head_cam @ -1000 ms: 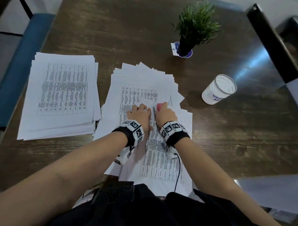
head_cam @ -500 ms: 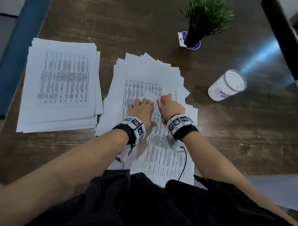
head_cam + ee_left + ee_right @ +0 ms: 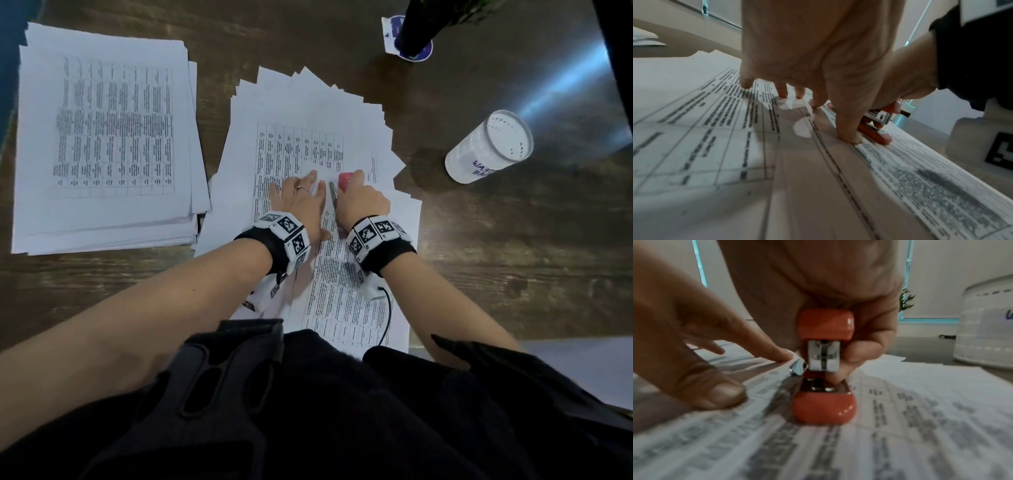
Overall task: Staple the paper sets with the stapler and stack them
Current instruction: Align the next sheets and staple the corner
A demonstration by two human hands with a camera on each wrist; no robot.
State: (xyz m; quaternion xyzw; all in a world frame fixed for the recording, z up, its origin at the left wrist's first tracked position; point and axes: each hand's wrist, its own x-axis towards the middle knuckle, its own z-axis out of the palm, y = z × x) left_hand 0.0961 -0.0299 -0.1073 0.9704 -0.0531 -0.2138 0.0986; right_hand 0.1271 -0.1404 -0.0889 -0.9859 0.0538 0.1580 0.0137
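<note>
A small red stapler (image 3: 343,179) stands on the top paper set (image 3: 342,291), which lies on a fanned pile of printed sheets (image 3: 308,113) at the table's middle. My right hand (image 3: 361,202) grips the stapler (image 3: 826,366) from above, thumb and fingers wrapped round its body; its mouth shows a gap. Just left of it, my left hand (image 3: 301,198) presses flat on the paper with fingers spread, fingertips (image 3: 849,138) beside the stapler (image 3: 877,129). Its thumb (image 3: 723,391) shows in the right wrist view. A squared stack of papers (image 3: 102,137) lies to the left.
A white cup (image 3: 489,147) stands right of the fanned pile on the dark wooden table (image 3: 513,274). A dark plant pot (image 3: 411,34) sits on a label at the far edge. A blue bench edge (image 3: 7,51) runs along the left.
Both hands stay at the same spot on the paper set, with the stapler still held. The head view has tipped down and moved closer.
</note>
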